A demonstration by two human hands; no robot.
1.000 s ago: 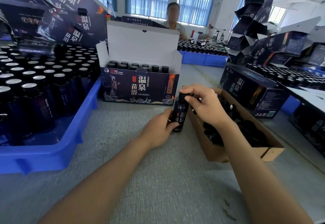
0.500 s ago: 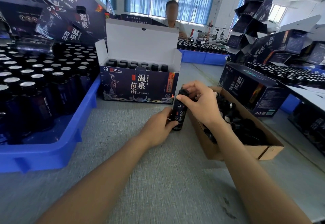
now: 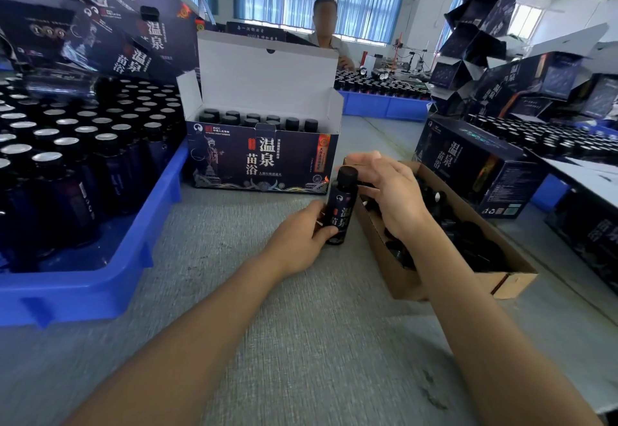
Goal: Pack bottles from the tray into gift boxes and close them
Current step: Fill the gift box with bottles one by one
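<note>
A dark labelled bottle (image 3: 340, 206) with a black cap stands upright on the grey table in front of the open gift box (image 3: 264, 161). My left hand (image 3: 299, 236) grips the bottle's lower body. My right hand (image 3: 393, 196) hovers just right of and behind the cap, its fingers stretched out; the cap shows in full. The gift box's white lid stands up, and several capped bottles (image 3: 254, 121) fill it. The blue tray (image 3: 100, 278) at the left holds several bottles with silver tops (image 3: 67, 144).
A brown cardboard box (image 3: 501, 280) of loose black caps lies under my right forearm. A closed gift box (image 3: 468, 164) stands at the right. Stacked gift boxes (image 3: 133, 24) lean at the upper left. A person (image 3: 326, 24) sits beyond the table.
My right hand's fingers have come off the cap and spread out, so the cap now shows. My left hand keeps its grip on the bottle, which stays in place.
</note>
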